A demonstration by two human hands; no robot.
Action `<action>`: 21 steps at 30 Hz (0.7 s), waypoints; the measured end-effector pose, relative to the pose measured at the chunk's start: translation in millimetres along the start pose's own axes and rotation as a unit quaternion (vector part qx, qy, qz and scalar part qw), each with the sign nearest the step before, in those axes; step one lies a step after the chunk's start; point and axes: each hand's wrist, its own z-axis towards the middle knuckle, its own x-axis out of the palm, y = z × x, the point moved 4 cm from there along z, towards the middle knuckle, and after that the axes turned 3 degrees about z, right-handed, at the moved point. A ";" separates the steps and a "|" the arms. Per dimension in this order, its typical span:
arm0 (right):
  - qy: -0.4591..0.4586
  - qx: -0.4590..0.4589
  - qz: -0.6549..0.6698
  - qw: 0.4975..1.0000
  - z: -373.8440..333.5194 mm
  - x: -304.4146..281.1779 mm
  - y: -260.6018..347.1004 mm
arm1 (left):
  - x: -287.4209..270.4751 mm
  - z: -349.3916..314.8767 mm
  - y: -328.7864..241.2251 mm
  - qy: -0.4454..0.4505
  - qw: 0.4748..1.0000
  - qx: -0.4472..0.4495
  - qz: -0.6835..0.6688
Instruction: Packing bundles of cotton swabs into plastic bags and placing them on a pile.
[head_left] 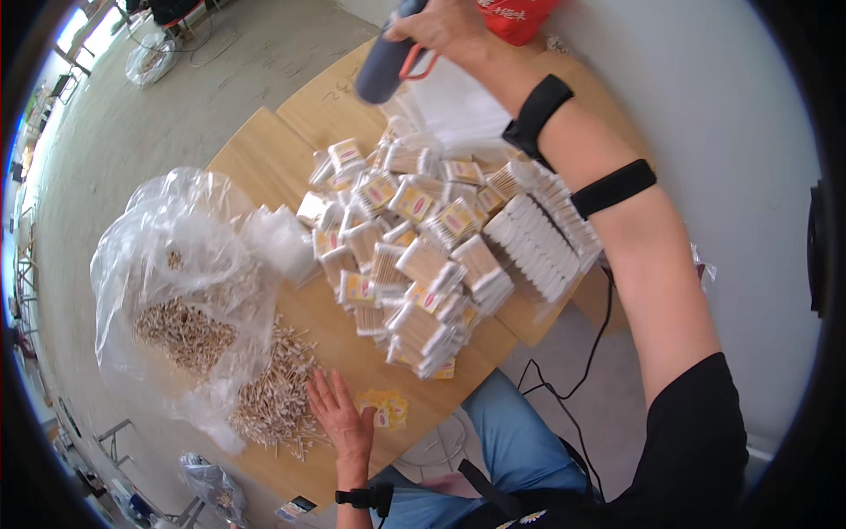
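My right arm stretches to the far side of the table, and my right hand (438,28) is closed around a dark blue travel mug (381,72) with an orange-red handle, held tilted. My left hand (342,416) lies with fingers spread on the table at the near edge of a heap of loose cotton swabs (280,392). Just right of it sit small yellow paper labels (388,408). A large pile of packed cotton swab bundles (414,256), many with yellow labels, fills the middle of the table.
A big clear plastic bag (132,256) of loose swabs lies at the left. White plastic sheets (458,106) lie at the back, near a red bag (515,19). Bundles stand in rows (533,242) at the right. A black cable (608,326) hangs beside the wooden table (251,159).
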 end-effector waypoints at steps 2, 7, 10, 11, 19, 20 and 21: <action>-0.048 0.021 -0.021 0.998 16.4 -17.4 -31.4 | 14.7 -5.9 7.9 0.115 0.988 -0.102 0.012; -0.128 0.017 -0.018 0.991 50.2 -50.9 -108.9 | 32.9 -10.5 7.8 0.120 0.987 -0.085 0.058; -0.169 0.053 -0.028 0.984 62.3 -48.9 -150.8 | 34.3 -11.1 8.2 0.117 0.988 -0.080 0.058; -0.169 0.052 -0.032 0.984 73.8 -47.7 -176.1 | 34.6 -9.2 6.4 0.108 0.990 -0.068 0.056; -0.160 0.080 -0.105 0.978 98.3 -19.6 -213.5 | 32.0 -10.2 9.4 0.112 0.988 -0.089 0.052; -0.168 0.086 -0.121 0.974 102.2 -16.9 -217.8 | 33.3 -10.9 10.5 0.118 0.987 -0.095 0.046; -0.177 0.092 -0.137 0.970 104.7 -14.7 -220.8 | 34.2 -11.6 11.3 0.120 0.987 -0.097 0.045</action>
